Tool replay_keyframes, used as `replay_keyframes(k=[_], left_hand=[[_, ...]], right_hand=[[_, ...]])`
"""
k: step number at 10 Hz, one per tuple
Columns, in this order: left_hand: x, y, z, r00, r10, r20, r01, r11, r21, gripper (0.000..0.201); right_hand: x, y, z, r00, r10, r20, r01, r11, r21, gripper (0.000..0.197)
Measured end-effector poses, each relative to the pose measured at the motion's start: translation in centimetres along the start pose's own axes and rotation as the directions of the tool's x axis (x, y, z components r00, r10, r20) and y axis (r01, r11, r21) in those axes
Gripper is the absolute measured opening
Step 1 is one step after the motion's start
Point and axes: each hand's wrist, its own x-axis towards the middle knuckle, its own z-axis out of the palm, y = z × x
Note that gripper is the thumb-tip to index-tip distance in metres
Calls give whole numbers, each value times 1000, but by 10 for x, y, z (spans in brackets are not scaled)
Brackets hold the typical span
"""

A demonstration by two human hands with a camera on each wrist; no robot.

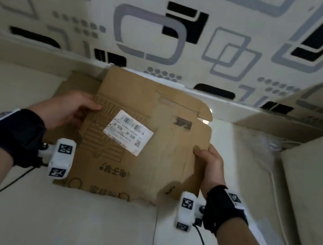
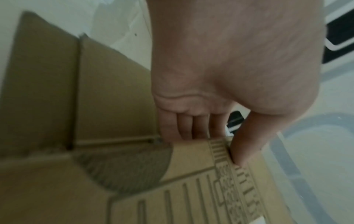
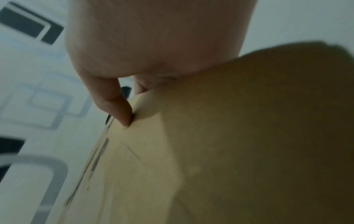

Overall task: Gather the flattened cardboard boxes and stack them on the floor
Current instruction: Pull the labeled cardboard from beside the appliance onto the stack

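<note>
Over the pale floor (image 1: 94, 229), both hands' fingers (image 2: 184, 125) pinch the flattened cardboard box (image 1: 149, 159).

left hand (image 2: 229, 72) pinching printed cardboard (image 2: 191, 189), floor (image 2: 114, 22) behind

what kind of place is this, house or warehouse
Probably a room in a home: patterned wallpaper with grey and black squares, a pale tiled floor, and a cushioned seat edge at the right.
</note>
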Motion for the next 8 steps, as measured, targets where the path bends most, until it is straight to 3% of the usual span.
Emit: replay_keyframes(k=[1,2,3,4,5,6,7,8], left_hand=[[-2,-16,-26,983,7,-186,-3,1000,19,15],[-3,-28,-38,920,52,-388,-44,999,31,21],[-1,-41,-42,839,146,-524,-83,986,141,30],[-2,-48,-41,810,204,-549,-55,960,276,40],[0,-56,-42,817,260,-514,-66,929,364,50],[-2,-59,-42,841,261,-474,14,865,501,62],[-5,-59,-39,875,216,-434,141,744,654,59],[-12,-54,-35,885,218,-411,183,648,739,60]], right_hand=[[1,-3,34,998,-37,42,42,992,-119,20],[5,-4,60,995,-79,69,94,958,-269,18],[14,1,79,993,-103,64,120,910,-397,34],[20,7,90,994,-108,23,105,868,-486,53],[20,11,95,994,-108,7,98,870,-482,53],[16,9,97,991,-131,15,117,824,-555,50],[17,10,99,989,-146,26,132,782,-609,50],[17,8,99,986,-161,51,151,705,-693,54]])
